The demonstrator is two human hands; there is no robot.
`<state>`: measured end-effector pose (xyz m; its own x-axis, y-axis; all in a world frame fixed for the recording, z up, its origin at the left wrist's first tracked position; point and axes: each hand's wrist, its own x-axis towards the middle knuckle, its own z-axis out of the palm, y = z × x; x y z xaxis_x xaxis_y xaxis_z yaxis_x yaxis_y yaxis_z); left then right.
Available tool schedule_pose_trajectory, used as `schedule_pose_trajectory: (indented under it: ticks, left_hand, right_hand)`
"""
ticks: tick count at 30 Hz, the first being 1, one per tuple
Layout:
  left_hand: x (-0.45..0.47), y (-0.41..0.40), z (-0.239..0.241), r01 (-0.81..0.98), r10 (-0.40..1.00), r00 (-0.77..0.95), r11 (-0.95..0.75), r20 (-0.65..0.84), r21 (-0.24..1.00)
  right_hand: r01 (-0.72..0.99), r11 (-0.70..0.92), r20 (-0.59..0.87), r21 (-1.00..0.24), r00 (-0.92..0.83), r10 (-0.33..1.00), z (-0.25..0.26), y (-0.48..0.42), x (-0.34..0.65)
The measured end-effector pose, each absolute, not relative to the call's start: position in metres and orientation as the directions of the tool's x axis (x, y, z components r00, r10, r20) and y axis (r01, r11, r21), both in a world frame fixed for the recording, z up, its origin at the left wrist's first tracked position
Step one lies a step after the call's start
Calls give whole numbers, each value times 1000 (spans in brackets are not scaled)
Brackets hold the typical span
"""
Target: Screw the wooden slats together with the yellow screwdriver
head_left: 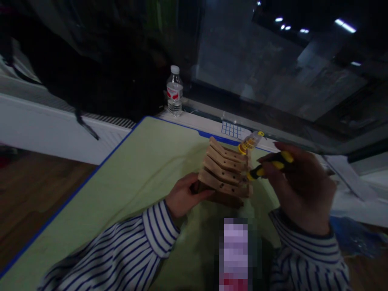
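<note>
A small slatted wooden piece [222, 174], with dark holes or screw heads along its slats, is tilted up over the table. My left hand [184, 196] grips its left edge, thumb in front and fingers behind. In my right hand [303, 186] is a black-and-yellow screwdriver [277, 161], held by its handle. Its front end points left at the right side of the slats; whether the tip touches a screw cannot be made out. Just behind the wooden piece stands a clear container with a yellow lid [250, 142].
The pale green table [121, 173] has a blue edge. On the sill behind stand a water bottle [175, 93] and a blue grid-patterned item [232, 129]. A black bag [100, 64] lies at the back left. A blue plastic bag [354, 234] is at the right. A pixelated patch covers the near middle.
</note>
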<state>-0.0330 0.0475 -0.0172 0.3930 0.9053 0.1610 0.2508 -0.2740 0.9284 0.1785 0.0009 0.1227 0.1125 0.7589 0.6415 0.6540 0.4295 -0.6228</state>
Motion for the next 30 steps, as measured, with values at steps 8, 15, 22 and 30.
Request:
schedule_pose_trajectory:
  ticks: [8, 15, 22, 30]
  left_hand:
    - [-33, 47, -15, 278, 888, 418, -326, 192, 904]
    - [-33, 47, -15, 261, 880, 424, -346, 215, 901]
    - [-33, 47, -13, 256, 883, 422, -333, 205, 907]
    - [-33, 46, -11, 263, 888, 422, -314, 184, 912]
  right_hand:
    - [781, 400, 560, -480, -79, 825, 106, 3, 180]
    - [793, 442, 550, -419, -166, 819, 108, 6, 176]
    - [803, 470, 567, -365, -209, 797, 107, 7, 171]
    - [813, 484, 570, -324, -242, 786, 105, 8, 172]
